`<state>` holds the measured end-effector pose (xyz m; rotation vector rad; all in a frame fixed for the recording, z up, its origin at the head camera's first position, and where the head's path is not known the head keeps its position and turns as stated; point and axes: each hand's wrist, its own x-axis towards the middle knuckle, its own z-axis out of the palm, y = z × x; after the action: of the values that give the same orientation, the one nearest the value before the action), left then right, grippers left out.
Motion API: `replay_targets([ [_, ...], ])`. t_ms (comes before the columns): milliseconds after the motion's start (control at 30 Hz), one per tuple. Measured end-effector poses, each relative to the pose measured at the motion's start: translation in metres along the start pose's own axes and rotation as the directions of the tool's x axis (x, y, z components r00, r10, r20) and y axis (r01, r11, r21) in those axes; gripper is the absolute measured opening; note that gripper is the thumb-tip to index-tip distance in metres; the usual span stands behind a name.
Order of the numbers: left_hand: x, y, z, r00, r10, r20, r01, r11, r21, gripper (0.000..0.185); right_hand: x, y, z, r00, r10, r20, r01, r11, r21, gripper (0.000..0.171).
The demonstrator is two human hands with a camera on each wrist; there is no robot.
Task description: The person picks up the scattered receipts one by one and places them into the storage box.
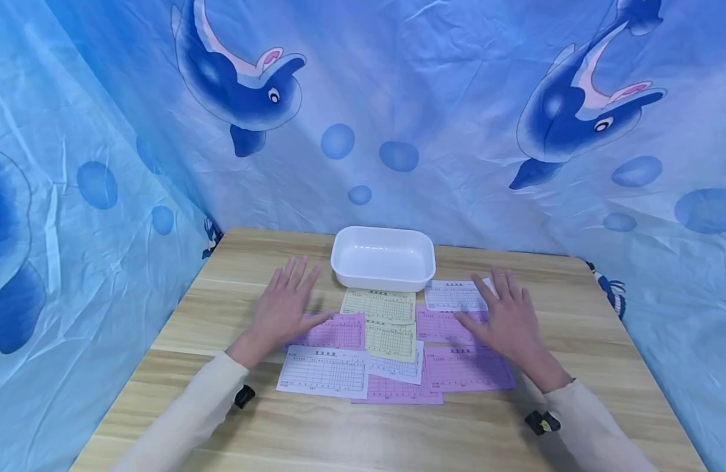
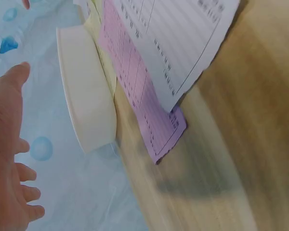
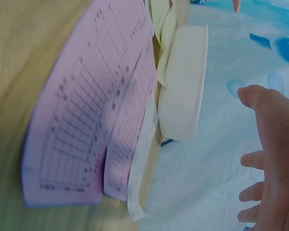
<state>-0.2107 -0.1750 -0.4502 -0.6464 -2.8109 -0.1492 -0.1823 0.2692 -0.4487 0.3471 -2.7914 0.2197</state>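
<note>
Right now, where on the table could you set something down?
Bare: the near table between the sleeves, before the paper slips, and the far corners outside the left hand and right hand. Crowded: between the hands, where slips overlap up to the white tray.

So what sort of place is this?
Perhaps a makeshift indoor workspace: blue dolphin-print cloth hangs around a wood-grain table, which holds a white tray and printed paper slips.

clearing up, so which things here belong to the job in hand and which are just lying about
Likely the job's, near left hand and right hand:
pink printed paper forms
white printed paper forms
pale green printed paper forms
white rectangular plastic-looking tray

Likely surroundings:
wood-grain table
blue dolphin-print fabric backdrop
</note>
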Motion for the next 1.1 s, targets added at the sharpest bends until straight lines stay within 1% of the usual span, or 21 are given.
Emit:
replay_targets([
  [167, 0.013, -0.004, -0.002, 1.0, -0.007, 0.012, 0.008, 0.999, -0.053, 0.1, 0.008, 0.01, -0.007, 1.0, 0.001, -0.031, -0.001, 1.0, 0.0, 0.088],
  [267, 0.021, -0.006, -0.002, 1.0, -0.012, 0.02, 0.014, 0.994, -0.11, 0.099, 0.012, 0.017, -0.011, 0.999, 0.016, -0.031, -0.015, 1.0, 0.008, 0.088],
  [367, 0.031, -0.009, -0.001, 1.0, -0.02, 0.02, 0.023, 0.983, -0.184, 0.097, 0.015, 0.023, -0.015, 0.999, 0.028, -0.015, -0.028, 1.0, 0.014, 0.088],
  [433, 0.038, -0.011, 0.001, 0.999, -0.033, 0.022, 0.037, 0.97, -0.241, 0.096, 0.018, 0.027, -0.016, 1.0, 0.029, -0.007, -0.029, 1.0, 0.009, 0.088],
  [600, 0.054, -0.017, 0.01, 0.996, -0.084, 0.014, 0.083, 0.921, -0.38, 0.091, 0.025, 0.041, -0.016, 1.0, 0.017, -0.019, -0.017, 1.0, 0.005, 0.088],
  [700, 0.062, -0.02, 0.016, 0.993, -0.119, 0.027, 0.118, 0.89, -0.441, 0.089, 0.028, 0.049, -0.013, 0.999, 0.029, -0.034, -0.029, 0.999, 0.022, 0.086],
  [767, 0.067, -0.021, 0.019, 0.991, -0.133, 0.031, 0.131, 0.866, -0.483, 0.09, 0.03, 0.055, -0.011, 0.998, 0.044, -0.036, -0.042, 0.998, 0.041, 0.085],
  [833, 0.072, -0.021, 0.023, 0.99, -0.138, 0.025, 0.131, 0.845, -0.518, 0.092, 0.032, 0.059, -0.009, 0.997, 0.061, -0.037, -0.059, 0.996, 0.065, 0.084],
  [1000, 0.083, -0.02, 0.035, 0.989, -0.149, -0.013, 0.111, 0.791, -0.601, 0.093, 0.038, 0.067, -0.005, 0.993, 0.114, -0.025, -0.11, 0.985, 0.129, 0.083],
  [1100, 0.087, -0.019, 0.042, 0.985, -0.17, -0.01, 0.123, 0.751, -0.648, 0.093, 0.04, 0.07, -0.001, 0.99, 0.139, -0.015, -0.134, 0.975, 0.177, 0.082],
])
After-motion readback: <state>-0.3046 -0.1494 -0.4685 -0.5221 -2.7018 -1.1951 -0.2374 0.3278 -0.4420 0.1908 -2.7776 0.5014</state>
